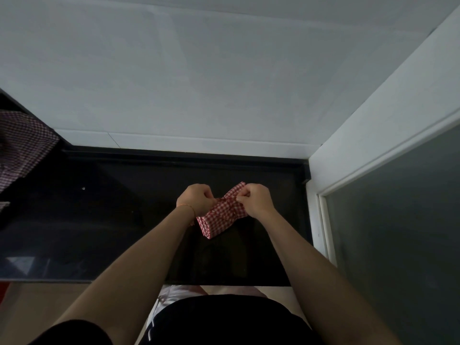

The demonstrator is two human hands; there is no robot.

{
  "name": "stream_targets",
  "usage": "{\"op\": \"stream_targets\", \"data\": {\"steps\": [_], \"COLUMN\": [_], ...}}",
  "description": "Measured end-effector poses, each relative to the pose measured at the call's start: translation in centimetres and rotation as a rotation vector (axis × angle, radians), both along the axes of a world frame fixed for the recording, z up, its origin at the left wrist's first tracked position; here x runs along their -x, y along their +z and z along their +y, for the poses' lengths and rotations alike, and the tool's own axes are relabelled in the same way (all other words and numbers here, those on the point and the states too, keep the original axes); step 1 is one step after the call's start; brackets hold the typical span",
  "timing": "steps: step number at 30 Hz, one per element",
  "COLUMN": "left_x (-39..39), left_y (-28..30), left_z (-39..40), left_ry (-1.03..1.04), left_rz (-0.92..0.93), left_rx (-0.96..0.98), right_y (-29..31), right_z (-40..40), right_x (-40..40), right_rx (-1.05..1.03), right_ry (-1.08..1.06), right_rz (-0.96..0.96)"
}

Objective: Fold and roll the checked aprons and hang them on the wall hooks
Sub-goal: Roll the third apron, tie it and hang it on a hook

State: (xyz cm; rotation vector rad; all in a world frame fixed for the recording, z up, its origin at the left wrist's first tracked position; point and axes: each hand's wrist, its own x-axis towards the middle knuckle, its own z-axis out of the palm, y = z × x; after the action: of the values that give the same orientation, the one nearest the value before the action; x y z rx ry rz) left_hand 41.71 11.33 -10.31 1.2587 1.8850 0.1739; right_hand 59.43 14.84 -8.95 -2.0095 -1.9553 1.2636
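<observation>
a: head view. what's on the tabletop?

b: a red checked apron, folded into a thick bundle, lying on the dark glossy tabletop towards its right end, near the white wall corner. the near end of the bundle shows stacked layers; the far end fans out a little.

a: and the hands?

b: both are on it. the left hand is curled tight, fingers pinching the cloth at the bundle's middle, where it is cinched in. the right hand is also curled, pinching the cloth just beside the left one, at the same waist (what exactly sits between the fingertips, a strap or a fold, i cannot tell). the knuckles of both face up.

a: anything on the wrists?

b: a thin thread bracelet on the left wrist.

a: what else is in sight?

b: a second checked cloth, darker, at the far left edge, draped over the tabletop's left part, well apart from the red one. a white wall rises behind the tabletop. to the right, a white frame holds a dark grey panel. at the bottom, the person's dark sleeves and dark shorts, with pale floor beneath the tabletop's front edge.
</observation>
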Motion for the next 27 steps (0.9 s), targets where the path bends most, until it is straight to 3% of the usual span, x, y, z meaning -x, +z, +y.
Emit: {"op": "stream_targets", "data": {"steps": [4, 9, 12, 22, 27], "left_x": [0.1, -0.9, -1.8, -4.2, -4.5], "left_y": [0.2, 0.6, 0.6, 0.8, 0.9], "left_z": [-0.1, -0.5, -0.6, 0.2, 0.6], "left_ry": [-0.004, -0.06, -0.105, 0.064, 0.087], "left_rz": [0.046, 0.047, 0.114, 0.193, 0.114], "left_rx": [-0.042, -0.288, -0.238, -0.048, -0.059], "right_y": [0.0, 0.0, -0.2, -1.2, -1.3], "right_z": [0.3, 0.4, 0.3, -0.3, -0.5], "right_x": [-0.3, -0.2, -0.1, -0.4, -0.8], "right_rx": [0.004, 0.016, -0.003, -0.008, -0.046], "right_ry": [0.069, 0.106, 0.108, 0.126, 0.15], "right_rz": [0.034, 0.041, 0.035, 0.063, 0.063]}}
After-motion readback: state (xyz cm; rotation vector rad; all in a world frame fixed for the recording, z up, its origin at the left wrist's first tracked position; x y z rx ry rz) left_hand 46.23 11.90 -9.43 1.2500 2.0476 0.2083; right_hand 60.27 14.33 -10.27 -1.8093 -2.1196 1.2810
